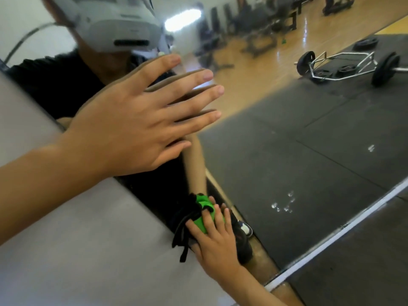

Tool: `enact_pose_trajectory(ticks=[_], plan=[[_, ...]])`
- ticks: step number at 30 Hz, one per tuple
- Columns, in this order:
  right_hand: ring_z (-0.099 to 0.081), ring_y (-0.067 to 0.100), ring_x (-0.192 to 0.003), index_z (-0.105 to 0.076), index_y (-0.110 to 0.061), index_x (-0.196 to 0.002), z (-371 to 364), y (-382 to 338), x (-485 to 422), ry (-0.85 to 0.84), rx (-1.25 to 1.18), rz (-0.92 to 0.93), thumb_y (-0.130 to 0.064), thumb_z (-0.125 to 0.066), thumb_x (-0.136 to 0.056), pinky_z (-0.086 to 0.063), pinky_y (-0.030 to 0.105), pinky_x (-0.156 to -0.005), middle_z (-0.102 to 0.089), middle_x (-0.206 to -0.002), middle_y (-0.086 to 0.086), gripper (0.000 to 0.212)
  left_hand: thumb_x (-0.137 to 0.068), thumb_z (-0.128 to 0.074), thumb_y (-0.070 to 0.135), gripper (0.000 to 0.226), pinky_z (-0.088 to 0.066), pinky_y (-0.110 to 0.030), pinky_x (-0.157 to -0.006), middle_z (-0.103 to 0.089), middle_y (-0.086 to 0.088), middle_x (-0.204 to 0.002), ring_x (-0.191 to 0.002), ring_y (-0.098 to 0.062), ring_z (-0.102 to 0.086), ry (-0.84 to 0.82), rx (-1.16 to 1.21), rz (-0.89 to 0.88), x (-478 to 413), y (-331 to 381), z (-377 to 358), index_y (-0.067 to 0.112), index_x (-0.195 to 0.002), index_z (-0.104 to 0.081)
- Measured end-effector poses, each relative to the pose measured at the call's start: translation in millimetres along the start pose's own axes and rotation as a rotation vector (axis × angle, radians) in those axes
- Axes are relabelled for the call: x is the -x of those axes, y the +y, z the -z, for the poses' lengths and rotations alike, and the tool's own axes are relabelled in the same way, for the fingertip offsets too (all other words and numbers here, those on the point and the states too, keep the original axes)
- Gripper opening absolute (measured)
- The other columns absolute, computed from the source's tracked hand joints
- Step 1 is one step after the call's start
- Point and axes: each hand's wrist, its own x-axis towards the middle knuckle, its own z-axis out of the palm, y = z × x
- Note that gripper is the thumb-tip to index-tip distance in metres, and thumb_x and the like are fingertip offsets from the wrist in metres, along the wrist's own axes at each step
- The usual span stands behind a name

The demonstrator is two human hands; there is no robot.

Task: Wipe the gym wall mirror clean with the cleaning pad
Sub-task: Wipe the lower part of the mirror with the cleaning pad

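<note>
Head view: right hand (217, 238) presses the green cleaning pad with black fringe (199, 217) against the wall mirror (309, 155), fingers extended; left hand (132, 120) rests flat, fingers spread. Droplet spots (284, 204) remain; wiping unfinished.

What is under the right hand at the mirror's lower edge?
A green cleaning pad with black strands, pressed against the mirror by the right hand. The fingers cover much of the pad; the glass beneath it is hidden.
</note>
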Motion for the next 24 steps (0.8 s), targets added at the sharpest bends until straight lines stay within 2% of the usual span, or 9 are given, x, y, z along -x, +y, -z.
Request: enact_pose_trajectory(ticks=[2, 5, 8, 11, 13, 17, 19, 21, 24], plan=[[0.000, 0.031, -0.159, -0.043, -0.026, -0.145, 16.9, 27.9, -36.1, 0.136, -0.047, -0.156, -0.036, -0.056, -0.084, 0.000, 0.051, -0.129, -0.034, -0.156, 0.017, 0.063, -0.113, -0.030, 0.043, 0.064, -0.015, -0.063, -0.128, -0.015, -0.013, -0.176, -0.162, -0.036, -0.014, 0.005, -0.011, 0.000, -0.1, 0.2, -0.2, 0.014, -0.169, -0.022], [0.000, 0.032, -0.159, -0.016, -0.011, -0.161, 62.9, 78.9, -125.0, 0.500, -0.280, -0.676, -0.035, -0.044, -0.096, 0.004, 0.052, -0.128, -0.010, -0.169, 0.026, 0.075, -0.113, -0.029, 0.044, 0.064, -0.014, -0.062, -0.128, -0.015, -0.013, -0.176, -0.163, -0.036, -0.013, 0.013, -0.022, 0.000, 0.0, -0.2, -0.8, 0.013, -0.169, -0.020], [0.001, 0.030, -0.160, -0.001, 0.000, -0.163, 92.9, 113.1, -177.8, 0.664, -0.439, -1.010, -0.041, -0.032, -0.105, 0.003, 0.049, -0.128, -0.002, -0.173, 0.016, 0.077, -0.113, -0.028, 0.044, 0.065, -0.013, -0.062, -0.129, -0.014, -0.014, -0.176, -0.163, -0.036, -0.012, 0.016, -0.020, -0.006, 0.8, -0.6, -1.3, 0.013, -0.169, -0.018], [-0.002, 0.036, -0.160, -0.009, -0.011, -0.165, 62.1, 68.5, -148.6, 0.678, -0.404, -0.927, -0.039, -0.035, -0.104, 0.001, 0.053, -0.128, -0.005, -0.172, 0.020, 0.071, -0.113, -0.028, 0.044, 0.065, -0.012, -0.062, -0.129, -0.016, -0.014, -0.176, -0.162, -0.036, -0.013, 0.025, -0.024, -0.015, 1.0, -0.4, -2.2, 0.013, -0.169, -0.020], [0.001, 0.040, -0.159, -0.007, -0.029, -0.164, 24.8, 9.4, -90.2, 0.535, -0.429, -0.816, -0.033, -0.040, -0.099, 0.002, 0.053, -0.128, 0.001, -0.171, 0.018, 0.074, -0.112, -0.031, 0.043, 0.064, -0.012, -0.061, -0.129, -0.019, -0.014, -0.175, -0.162, -0.037, -0.015, 0.038, -0.015, -0.012, 0.3, -0.5, -2.7, 0.013, -0.168, -0.024], [0.016, 0.028, -0.159, -0.003, -0.017, -0.166, -17.1, -45.2, 2.0, 0.177, -0.297, -0.615, -0.033, -0.042, -0.100, 0.008, 0.040, -0.127, 0.024, -0.171, 0.001, 0.078, -0.112, -0.031, 0.043, 0.063, -0.013, -0.061, -0.129, -0.019, -0.014, -0.175, -0.162, -0.037, -0.016, 0.041, -0.002, -0.013, 0.1, -1.2, -2.8, 0.013, -0.168, -0.025], [0.020, 0.024, -0.158, 0.004, -0.031, -0.164, -3.1, -12.6, -25.5, 0.235, -0.345, -0.622, -0.035, -0.041, -0.100, 0.008, 0.042, -0.128, 0.026, -0.170, -0.001, 0.078, -0.112, -0.032, 0.043, 0.063, -0.014, -0.062, -0.129, -0.020, -0.014, -0.175, -0.162, -0.036, -0.017, 0.050, 0.001, -0.009, 0.0, -0.9, -3.0, 0.013, -0.168, -0.026], [0.012, 0.028, -0.159, 0.004, -0.037, -0.163, 30.0, 35.4, -83.8, 0.421, -0.403, -0.743, -0.038, -0.038, -0.101, 0.004, 0.051, -0.128, 0.014, -0.172, 0.008, 0.075, -0.112, -0.032, 0.042, 0.063, -0.015, -0.062, -0.128, -0.020, -0.013, -0.175, -0.162, -0.036, -0.017, 0.060, 0.007, 0.003, 0.3, -1.0, -3.7, 0.013, -0.167, -0.027], [0.001, 0.033, -0.160, -0.005, -0.006, -0.164, 94.3, 118.4, -165.9, 0.593, -0.415, -0.953, -0.038, -0.034, -0.107, 0.002, 0.055, -0.127, 0.000, -0.173, 0.017, 0.071, -0.111, -0.033, 0.043, 0.065, -0.013, -0.062, -0.129, -0.019, -0.013, -0.175, -0.162, -0.035, -0.016, 0.061, 0.003, 0.002, -0.4, -1.9, -4.0, 0.014, -0.168, -0.025]])
